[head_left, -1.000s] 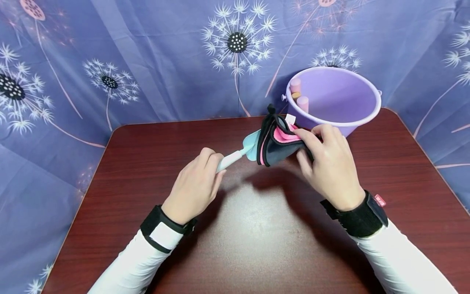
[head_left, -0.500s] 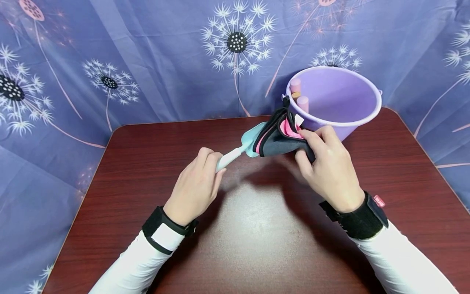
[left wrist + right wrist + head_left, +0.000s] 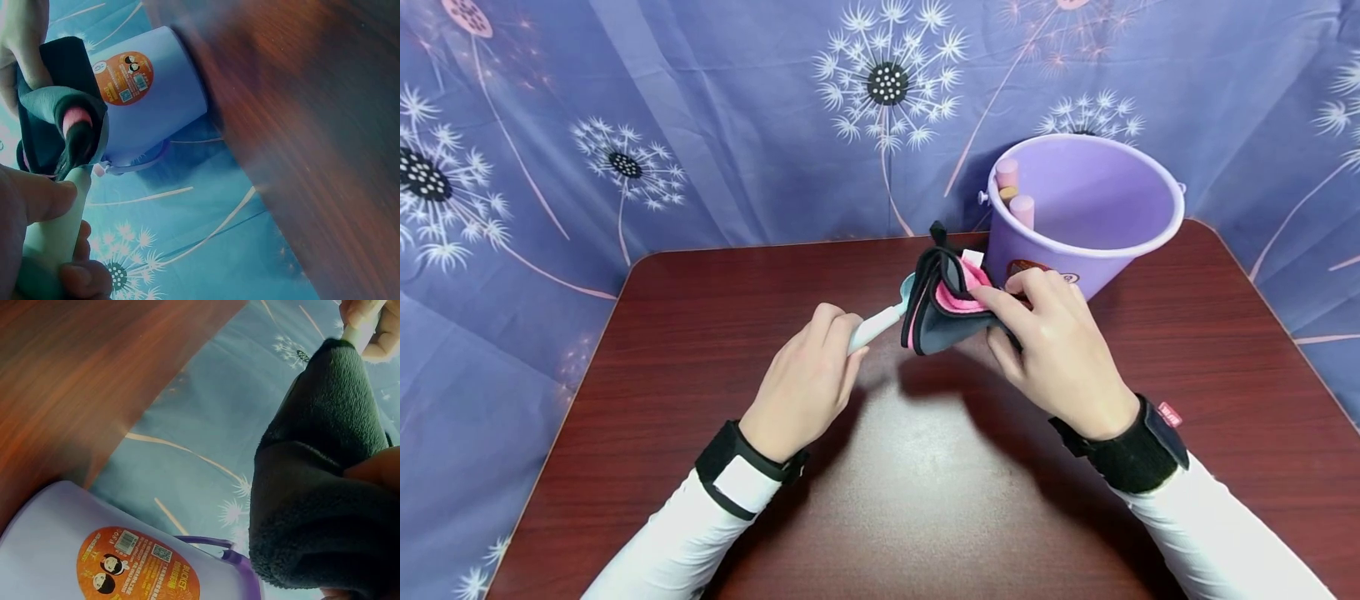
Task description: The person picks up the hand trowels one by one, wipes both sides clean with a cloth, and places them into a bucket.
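Note:
In the head view my left hand (image 3: 805, 379) grips the white handle of a small shovel (image 3: 874, 328). Its light blue blade is mostly hidden behind a folded cleaning cloth (image 3: 947, 323), grey and pink with black edging and a hanging loop. My right hand (image 3: 1056, 354) holds that cloth, thumb and fingers pinching its folds against the blade. Both things are held above the table. From the left wrist, the thumb lies along the shovel's pale handle (image 3: 59, 234), right below the cloth (image 3: 69, 119). The right wrist view shows the cloth's dark fuzzy side (image 3: 331, 406).
A purple bucket (image 3: 1078, 252) stands at the table's back right, close behind my right hand. Inside it, pink-topped cylinders (image 3: 1021, 210) lean on the left wall. The dark red wooden table (image 3: 715, 300) ends at a blue dandelion-print curtain (image 3: 737, 125).
The cloth first slid right and up, then came back left and down along the shovel, covering more of its blade. My right hand moved left with it; the left hand barely shifted.

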Motion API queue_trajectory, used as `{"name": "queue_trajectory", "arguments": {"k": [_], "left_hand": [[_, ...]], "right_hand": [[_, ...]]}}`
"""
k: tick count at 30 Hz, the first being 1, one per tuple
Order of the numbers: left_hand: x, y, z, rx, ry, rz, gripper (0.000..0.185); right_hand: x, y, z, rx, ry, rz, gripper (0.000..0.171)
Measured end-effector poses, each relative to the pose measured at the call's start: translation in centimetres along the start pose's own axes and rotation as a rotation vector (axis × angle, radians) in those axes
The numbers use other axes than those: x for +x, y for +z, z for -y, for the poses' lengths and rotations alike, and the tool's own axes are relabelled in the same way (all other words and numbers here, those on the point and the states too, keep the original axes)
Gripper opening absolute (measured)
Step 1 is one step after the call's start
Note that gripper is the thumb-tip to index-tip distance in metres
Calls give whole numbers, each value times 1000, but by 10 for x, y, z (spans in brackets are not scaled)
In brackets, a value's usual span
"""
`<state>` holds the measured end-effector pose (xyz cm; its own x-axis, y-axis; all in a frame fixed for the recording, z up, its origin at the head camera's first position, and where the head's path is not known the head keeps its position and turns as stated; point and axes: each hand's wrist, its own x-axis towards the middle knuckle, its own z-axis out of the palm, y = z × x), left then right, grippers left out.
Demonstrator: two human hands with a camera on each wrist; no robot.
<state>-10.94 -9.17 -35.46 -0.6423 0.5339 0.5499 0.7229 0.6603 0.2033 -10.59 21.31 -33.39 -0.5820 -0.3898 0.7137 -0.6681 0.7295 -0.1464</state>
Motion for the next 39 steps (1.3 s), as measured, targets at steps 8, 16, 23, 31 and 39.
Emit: {"name": "queue_trajectory", "arguments": {"k": [8,16,23,31,39], "left_hand": [[0,-1,0,-5,10,9,24],[0,0,0,10,15,22,26],[1,0,1,38,46,25,25],[2,-1,0,31,54,18,24],[1,-2,1,22,44,17,26]], "right_hand": [[2,-1,2,-20,-65,11,43],[2,-1,2,-40,-126,51,39],[2,-4,-1,-67,-148,97,40],[2,-5,-4,-97,-70,84,39],[1,-6,-6,-94,-4,20,39]]}}
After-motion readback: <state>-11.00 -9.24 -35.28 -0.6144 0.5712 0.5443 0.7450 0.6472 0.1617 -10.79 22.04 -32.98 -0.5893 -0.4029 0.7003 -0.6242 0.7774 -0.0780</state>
